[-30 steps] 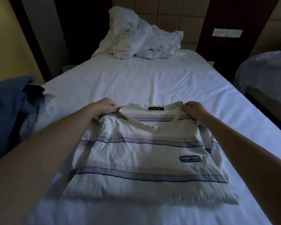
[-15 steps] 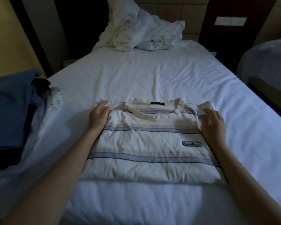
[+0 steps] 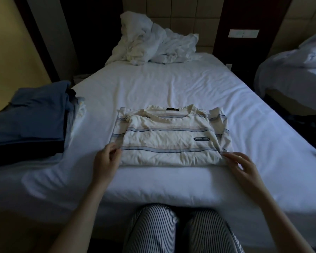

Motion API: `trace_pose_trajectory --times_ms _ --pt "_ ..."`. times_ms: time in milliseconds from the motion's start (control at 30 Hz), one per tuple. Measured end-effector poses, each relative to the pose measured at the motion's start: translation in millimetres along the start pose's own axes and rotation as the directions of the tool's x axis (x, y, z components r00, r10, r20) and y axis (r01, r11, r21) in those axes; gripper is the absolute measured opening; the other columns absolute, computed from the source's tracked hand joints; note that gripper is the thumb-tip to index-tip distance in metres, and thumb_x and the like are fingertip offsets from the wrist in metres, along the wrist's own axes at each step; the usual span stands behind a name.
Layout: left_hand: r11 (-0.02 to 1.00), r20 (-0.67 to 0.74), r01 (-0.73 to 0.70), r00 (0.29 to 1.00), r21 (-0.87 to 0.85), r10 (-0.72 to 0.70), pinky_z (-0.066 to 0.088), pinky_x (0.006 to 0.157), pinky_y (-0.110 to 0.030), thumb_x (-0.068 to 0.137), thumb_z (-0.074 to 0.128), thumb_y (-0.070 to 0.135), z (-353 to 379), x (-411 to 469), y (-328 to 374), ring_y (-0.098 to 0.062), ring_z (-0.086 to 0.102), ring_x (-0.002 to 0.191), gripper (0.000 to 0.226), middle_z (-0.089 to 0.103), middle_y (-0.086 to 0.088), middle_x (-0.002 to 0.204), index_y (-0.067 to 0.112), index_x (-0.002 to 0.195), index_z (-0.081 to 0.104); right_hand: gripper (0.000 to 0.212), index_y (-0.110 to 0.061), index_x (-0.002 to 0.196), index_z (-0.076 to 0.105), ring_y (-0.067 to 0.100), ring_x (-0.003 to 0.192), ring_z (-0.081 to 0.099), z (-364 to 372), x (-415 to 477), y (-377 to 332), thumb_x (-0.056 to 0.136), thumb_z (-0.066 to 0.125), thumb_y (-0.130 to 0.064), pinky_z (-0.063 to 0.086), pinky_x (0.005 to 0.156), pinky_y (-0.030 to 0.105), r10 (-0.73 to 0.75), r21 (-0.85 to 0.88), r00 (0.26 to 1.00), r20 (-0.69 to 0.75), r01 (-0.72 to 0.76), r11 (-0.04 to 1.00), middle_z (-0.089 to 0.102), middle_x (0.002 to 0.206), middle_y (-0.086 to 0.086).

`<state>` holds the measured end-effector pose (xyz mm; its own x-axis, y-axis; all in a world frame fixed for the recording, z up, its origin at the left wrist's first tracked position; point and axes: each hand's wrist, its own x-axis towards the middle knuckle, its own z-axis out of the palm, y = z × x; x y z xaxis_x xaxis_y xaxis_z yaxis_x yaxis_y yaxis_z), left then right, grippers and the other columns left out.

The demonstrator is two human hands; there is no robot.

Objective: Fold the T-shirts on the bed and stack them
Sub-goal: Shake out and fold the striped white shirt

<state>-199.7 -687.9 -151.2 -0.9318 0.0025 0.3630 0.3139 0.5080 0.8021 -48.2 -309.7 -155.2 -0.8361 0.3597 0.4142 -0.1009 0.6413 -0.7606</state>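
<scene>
A white T-shirt with pale blue stripes (image 3: 169, 137) lies folded into a rectangle near the foot of the bed (image 3: 171, 88), collar away from me. My left hand (image 3: 106, 158) is at its lower left corner, with curled fingers pinching the fabric edge. At the lower right corner, my right hand (image 3: 242, 166) has its fingers spread and the fingertips just touch the cloth. A pile of folded clothes, a blue garment (image 3: 31, 115) on top, sits at the bed's left side.
A crumpled white duvet (image 3: 153, 46) is heaped at the headboard. A second bed (image 3: 292, 73) stands to the right across a dark gap. My knees in striped trousers (image 3: 181, 230) are against the bed's foot edge.
Both hands slid from the shirt's collar down its sides to the lower corners. The camera pulled back and the shirt now lies flat.
</scene>
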Motion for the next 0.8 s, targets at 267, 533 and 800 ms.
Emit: trace_pose_trajectory --times_ms 267,533,800 --pt "0.997 0.017 -0.057 0.998 0.045 0.056 0.041 0.077 -0.026 0.077 0.058 0.040 -8 -11 -15 -0.026 0.058 0.087 0.041 0.063 -0.014 0.088 0.002 0.067 0.067 0.024 -0.009 0.103 0.071 0.025 0.110 0.050 4 -1 -10 0.083 0.071 -0.022 0.037 0.095 0.030 0.178 -0.190 0.984 -0.025 -0.180 0.965 0.064 0.109 0.004" --pt "0.950 0.176 0.068 0.984 -0.303 -0.015 0.040 0.070 -0.015 0.094 0.054 0.026 -11 -8 0 -0.010 0.049 0.082 0.015 0.059 0.006 0.079 0.017 0.083 0.059 0.018 -0.011 0.104 0.070 0.005 0.060 0.055 -11 7 -29 0.087 0.065 -0.014 0.042 0.054 0.009 0.356 0.189 0.934 0.035 -0.356 0.915 0.065 0.080 0.009" --pt "0.969 0.248 0.155 0.963 -0.190 -0.106 0.021 0.058 -0.032 0.092 0.059 0.032 -17 8 8 -0.008 0.029 0.055 0.040 0.031 0.006 0.055 0.018 0.062 0.037 0.021 -0.020 0.101 0.069 0.012 0.078 0.057 -34 13 -33 0.083 0.066 -0.009 0.045 0.059 0.012 0.348 0.365 0.931 0.108 -0.362 0.858 0.064 0.084 0.006"
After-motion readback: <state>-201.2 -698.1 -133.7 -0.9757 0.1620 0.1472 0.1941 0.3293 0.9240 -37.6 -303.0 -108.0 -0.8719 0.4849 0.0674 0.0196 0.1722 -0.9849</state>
